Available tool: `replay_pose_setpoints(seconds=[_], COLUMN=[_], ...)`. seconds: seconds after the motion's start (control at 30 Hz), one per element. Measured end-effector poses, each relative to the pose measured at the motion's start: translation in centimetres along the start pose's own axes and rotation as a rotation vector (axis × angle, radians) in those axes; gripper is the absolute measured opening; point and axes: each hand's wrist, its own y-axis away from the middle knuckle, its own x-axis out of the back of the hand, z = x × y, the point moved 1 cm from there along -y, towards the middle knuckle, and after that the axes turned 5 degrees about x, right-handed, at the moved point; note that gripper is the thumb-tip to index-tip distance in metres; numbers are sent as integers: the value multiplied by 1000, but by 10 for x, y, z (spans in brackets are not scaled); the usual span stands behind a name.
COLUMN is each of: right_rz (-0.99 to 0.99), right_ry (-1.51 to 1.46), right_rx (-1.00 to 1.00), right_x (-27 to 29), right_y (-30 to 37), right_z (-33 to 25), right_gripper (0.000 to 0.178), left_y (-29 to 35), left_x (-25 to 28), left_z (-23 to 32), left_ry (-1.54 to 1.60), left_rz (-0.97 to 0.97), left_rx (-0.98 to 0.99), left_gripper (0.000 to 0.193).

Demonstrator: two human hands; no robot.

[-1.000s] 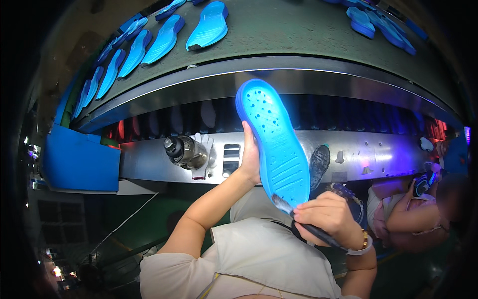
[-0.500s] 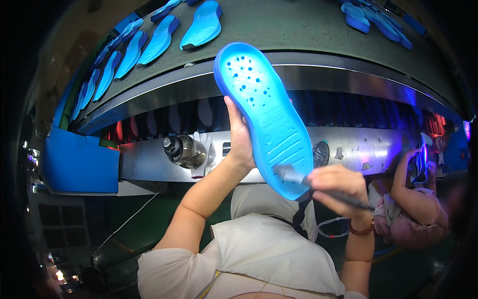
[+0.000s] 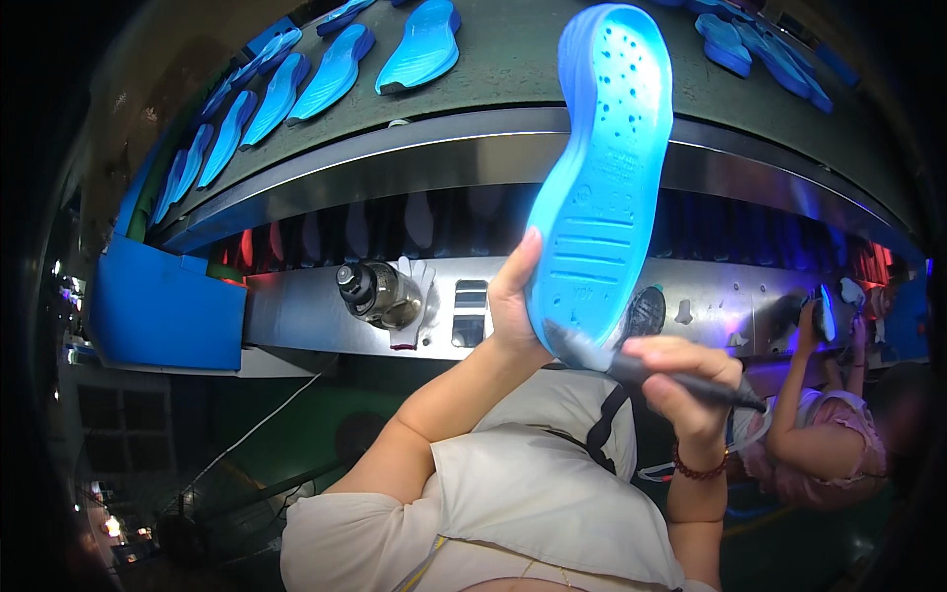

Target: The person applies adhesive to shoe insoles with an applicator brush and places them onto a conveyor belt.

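A dark green belt (image 3: 513,69) curved across the top of the frame, and below it a steel ledge (image 3: 296,311) ran from the left toward the right. The largest thing in hand, a bright blue shoe sole (image 3: 602,227), stood out from upper centre down to just below the middle, its long axis close to upright, the holed end at the top leaning slightly right and the barred end lowest. The left hand (image 3: 518,301) was clamped on its lower left edge, thumb along the side wall, the other fingers mostly hidden behind. The right hand (image 3: 691,380), lower right of centre, was closed around the dark handle of a brush (image 3: 628,368) and stayed clear of the sole itself. The brush slanted from lower right to upper left, crosswise to the sole's length, so its bristles (image 3: 572,347) lay at the sole's bottom end, toward the left hand's side. Of the two hands, the left was nearer the sole, gripping it directly; the bristles were blurred, and whether they pressed on the rim or hovered just over it could not be told.
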Motion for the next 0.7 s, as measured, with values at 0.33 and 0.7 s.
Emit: replay_pose_setpoints(seconds=[0.33,0.7], right_rz=[-271,-212], right_ry=[206,282], right_rx=[85,11], right_x=[13,20], right_y=[-27,-23], right_z=[-13,-37], right_gripper=[17,20], left_y=[-8,-18], left_x=[2,-16], left_z=[12,33], left_ry=[149,-196], left_rz=[-136,39], left_rx=[25,438], left_gripper=[53,46])
